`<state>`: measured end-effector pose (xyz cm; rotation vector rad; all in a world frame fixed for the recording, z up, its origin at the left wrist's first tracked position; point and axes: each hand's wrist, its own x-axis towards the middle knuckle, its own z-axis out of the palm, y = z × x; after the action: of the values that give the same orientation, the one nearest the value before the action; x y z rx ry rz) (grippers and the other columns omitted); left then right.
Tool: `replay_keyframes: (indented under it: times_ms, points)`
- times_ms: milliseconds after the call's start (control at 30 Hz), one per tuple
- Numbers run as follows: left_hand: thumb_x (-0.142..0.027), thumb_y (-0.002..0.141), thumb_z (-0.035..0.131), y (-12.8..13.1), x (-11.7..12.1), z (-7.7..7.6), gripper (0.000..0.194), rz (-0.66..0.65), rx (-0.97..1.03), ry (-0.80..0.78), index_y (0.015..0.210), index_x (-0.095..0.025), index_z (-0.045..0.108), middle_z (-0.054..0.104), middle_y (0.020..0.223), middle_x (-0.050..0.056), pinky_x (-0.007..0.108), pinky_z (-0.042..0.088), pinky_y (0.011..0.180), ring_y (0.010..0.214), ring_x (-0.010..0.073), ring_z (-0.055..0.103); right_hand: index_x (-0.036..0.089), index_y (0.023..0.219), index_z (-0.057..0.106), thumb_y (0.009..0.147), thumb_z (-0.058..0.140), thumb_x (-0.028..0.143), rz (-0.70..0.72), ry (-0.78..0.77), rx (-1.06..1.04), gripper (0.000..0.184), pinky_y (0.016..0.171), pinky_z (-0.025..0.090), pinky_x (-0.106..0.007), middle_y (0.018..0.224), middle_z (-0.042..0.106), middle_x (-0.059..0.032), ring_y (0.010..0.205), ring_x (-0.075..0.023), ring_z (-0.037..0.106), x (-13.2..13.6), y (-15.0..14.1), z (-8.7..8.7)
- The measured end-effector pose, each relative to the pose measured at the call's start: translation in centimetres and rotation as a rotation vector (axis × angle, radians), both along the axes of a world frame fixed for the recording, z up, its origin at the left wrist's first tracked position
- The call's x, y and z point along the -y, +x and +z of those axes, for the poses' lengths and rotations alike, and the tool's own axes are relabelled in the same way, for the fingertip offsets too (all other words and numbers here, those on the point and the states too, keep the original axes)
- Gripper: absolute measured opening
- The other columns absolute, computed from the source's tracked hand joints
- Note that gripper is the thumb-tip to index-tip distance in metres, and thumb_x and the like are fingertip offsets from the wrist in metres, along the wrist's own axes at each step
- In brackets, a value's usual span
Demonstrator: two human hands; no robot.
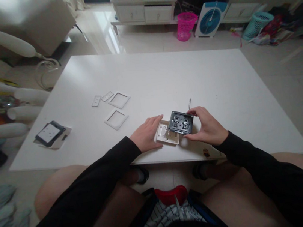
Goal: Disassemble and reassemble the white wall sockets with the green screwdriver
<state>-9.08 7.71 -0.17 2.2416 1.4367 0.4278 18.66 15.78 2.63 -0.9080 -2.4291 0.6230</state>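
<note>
My left hand [148, 133] grips the left side of a white wall-socket back box [163, 133], which rests near the front edge of the table. In my right hand [207, 126] is a dark square socket plate [181, 122], pinched at its right side between thumb and fingers. The plate is tilted and overlaps the right part of the box, hiding some of its inside. Just beyond the right fingertips a thin metal rod [189, 103], perhaps a screwdriver shaft, lies on the table.
Two white square frames [116, 119] and two small white inserts [96, 101] lie left of centre on the white table [191, 73]. A second socket [48, 133] sits near the left edge. White padded bars [14, 43] stand beyond the table's left side.
</note>
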Motion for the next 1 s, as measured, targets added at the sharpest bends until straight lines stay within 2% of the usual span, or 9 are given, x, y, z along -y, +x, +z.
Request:
replay_keyframes:
  times_ms: [167, 367, 533, 667, 833, 1000]
  points:
    - [-0.033, 0.079, 0.075, 0.4, -0.2, -1.2, 0.099, -0.017, 0.025, -0.026, 0.159, -0.015, 0.020, 0.047, 0.154, 0.022, 0.053, 0.044, 0.115, 0.141, 0.0364, 0.048, 0.025, 0.118, 0.053, 0.070, 0.084, 0.036, 0.078, 0.012, 0.019, 0.059, 0.089, 0.052, -0.053, 0.111, 0.064, -0.0115, 0.102, -0.0345, 0.060, 0.3, -0.2, 0.0]
    - [-0.036, 0.081, 0.073, 0.5, -0.1, -0.9, 0.093, 0.008, -0.017, -0.037, 0.157, -0.012, 0.025, 0.053, 0.145, 0.022, 0.050, 0.046, 0.112, 0.133, 0.0349, 0.054, 0.023, 0.119, 0.051, 0.072, 0.084, 0.039, 0.146, 0.027, 0.033, 0.060, 0.088, 0.052, -0.051, 0.111, 0.063, -0.0130, 0.101, -0.0338, 0.059, 0.7, -0.5, -0.7]
    - [-0.035, 0.076, 0.076, 0.6, -0.1, -0.8, 0.102, 0.009, -0.041, -0.056, 0.159, -0.009, 0.023, 0.048, 0.151, 0.023, 0.051, 0.045, 0.113, 0.136, 0.0373, 0.051, 0.022, 0.118, 0.050, 0.073, 0.083, 0.042, 0.156, 0.045, 0.049, 0.060, 0.086, 0.051, -0.051, 0.110, 0.063, -0.0132, 0.100, -0.0336, 0.059, 0.7, -0.6, -1.1]
    - [-0.031, 0.078, 0.074, 0.5, -0.2, -1.0, 0.098, 0.001, -0.030, -0.036, 0.159, -0.012, 0.022, 0.050, 0.150, 0.021, 0.051, 0.045, 0.112, 0.134, 0.0357, 0.052, 0.024, 0.117, 0.050, 0.071, 0.084, 0.040, 0.149, 0.029, 0.055, 0.059, 0.087, 0.051, -0.050, 0.110, 0.063, -0.0119, 0.100, -0.0331, 0.059, 0.6, -0.6, -1.1]
    - [-0.038, 0.079, 0.077, 0.8, -0.1, -1.0, 0.096, 0.002, -0.014, -0.037, 0.157, -0.012, 0.027, 0.053, 0.145, 0.021, 0.050, 0.047, 0.109, 0.128, 0.0347, 0.056, 0.024, 0.117, 0.050, 0.069, 0.085, 0.035, 0.176, -0.001, 0.063, 0.060, 0.088, 0.051, -0.050, 0.110, 0.063, -0.0121, 0.101, -0.0332, 0.059, 0.8, -0.8, -1.3]
    - [-0.040, 0.080, 0.078, 1.0, -0.1, -1.0, 0.097, 0.003, 0.000, -0.024, 0.158, -0.016, 0.026, 0.055, 0.142, 0.019, 0.049, 0.047, 0.108, 0.129, 0.0345, 0.056, 0.025, 0.116, 0.050, 0.069, 0.086, 0.038, 0.194, -0.052, 0.087, 0.061, 0.090, 0.050, -0.050, 0.112, 0.062, -0.0121, 0.103, -0.0337, 0.059, 1.1, -1.2, -1.8]
